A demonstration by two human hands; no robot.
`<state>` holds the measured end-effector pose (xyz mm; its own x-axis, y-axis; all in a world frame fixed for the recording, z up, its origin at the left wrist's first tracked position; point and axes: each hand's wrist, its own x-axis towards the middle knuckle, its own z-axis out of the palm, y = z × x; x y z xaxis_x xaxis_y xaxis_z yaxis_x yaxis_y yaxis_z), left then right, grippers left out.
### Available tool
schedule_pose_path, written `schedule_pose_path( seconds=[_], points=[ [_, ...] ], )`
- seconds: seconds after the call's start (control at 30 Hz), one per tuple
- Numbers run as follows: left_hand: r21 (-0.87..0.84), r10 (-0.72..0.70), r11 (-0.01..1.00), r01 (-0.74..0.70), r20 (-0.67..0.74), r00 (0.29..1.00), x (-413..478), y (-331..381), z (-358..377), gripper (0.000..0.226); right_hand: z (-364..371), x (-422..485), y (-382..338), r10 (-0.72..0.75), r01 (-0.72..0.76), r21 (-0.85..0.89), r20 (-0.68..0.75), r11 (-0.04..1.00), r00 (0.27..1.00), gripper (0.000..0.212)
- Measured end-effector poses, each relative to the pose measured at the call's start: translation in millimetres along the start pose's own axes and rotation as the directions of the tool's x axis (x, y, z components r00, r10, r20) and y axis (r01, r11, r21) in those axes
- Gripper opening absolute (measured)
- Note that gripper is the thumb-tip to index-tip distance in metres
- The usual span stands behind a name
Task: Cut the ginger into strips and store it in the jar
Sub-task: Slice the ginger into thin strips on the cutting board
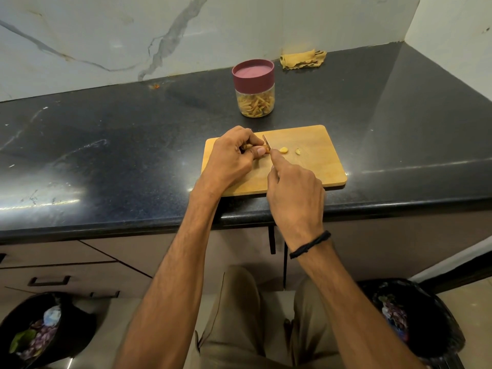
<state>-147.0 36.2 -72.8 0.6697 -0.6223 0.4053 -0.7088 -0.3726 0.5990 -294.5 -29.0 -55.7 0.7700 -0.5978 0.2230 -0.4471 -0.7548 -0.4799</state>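
The ginger lies near the left end of the cutting board, pinched down by the left hand, whose fingers curl over it so that only a small orange-brown end shows. The knife stands right against that end, gripped by the right hand with the forefinger laid along the blade's back. The piece looks small and the thumb sits just beside the edge, so a slip or a roll of the ginger could bring the blade onto the thumb; a short stub is also likely to skid out from under the fingers. Two cut pieces lie loose on the right of the blade and could be knocked off the board. The board's near edge overhangs the counter slightly, so hard pressure there might tip it. The jar, behind the board, holds strips and has its lid on. Hidden: the knife's handle, most of the ginger, and whether the blade has bitten in.
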Motion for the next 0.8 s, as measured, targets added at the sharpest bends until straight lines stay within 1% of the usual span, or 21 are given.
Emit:
schedule_pose_path(
  seconds=[0.13, 0.3, 0.47, 0.6, 0.67, 0.73, 0.8],
  points=[
    [-0.03, -0.025, 0.999, 0.025, -0.001, 1.0, 1.1, -0.5, -0.4, 0.009, 0.8, 7.1, -4.2, -0.021, 0.021, -0.043, -0.006, 0.999, 1.0, 0.041],
    [-0.049, -0.065, 0.997, 0.065, 0.014, 0.998, 1.3, 0.8, -2.0, 0.01, -5.5, -1.7, -2.7, -0.019, 0.023, -0.127, 0.027, 0.992, 0.999, 0.04],
    [-0.068, -0.07, 0.995, 0.072, 0.019, 0.997, 0.3, 2.2, -2.0, 0.008, -7.3, 13.3, -6.7, -0.013, 0.019, -0.112, 0.055, 0.994, 0.998, 0.033],
    [-0.1, -0.103, 0.989, 0.105, 0.023, 0.994, 0.8, 1.8, -2.0, 0.007, -7.7, -0.5, -3.9, -0.017, 0.029, -0.154, 0.074, 0.988, 0.997, 0.035],
    [-0.086, -0.098, 0.991, 0.099, 0.02, 0.995, 1.1, 2.5, -2.1, 0.007, -6.6, -2.9, -2.9, -0.022, 0.032, -0.155, 0.068, 0.987, 0.997, 0.035],
    [-0.086, -0.099, 0.991, 0.101, 0.019, 0.995, 1.1, 2.9, -1.6, 0.007, -6.6, 4.6, -3.1, -0.021, 0.028, -0.151, 0.05, 0.988, 0.999, 0.031],
    [-0.078, -0.109, 0.991, 0.11, 0.025, 0.994, 0.0, 2.6, -1.7, 0.008, -7.1, 6.0, -3.2, -0.017, 0.026, -0.142, 0.063, 0.99, 0.998, 0.031]
  ],
)
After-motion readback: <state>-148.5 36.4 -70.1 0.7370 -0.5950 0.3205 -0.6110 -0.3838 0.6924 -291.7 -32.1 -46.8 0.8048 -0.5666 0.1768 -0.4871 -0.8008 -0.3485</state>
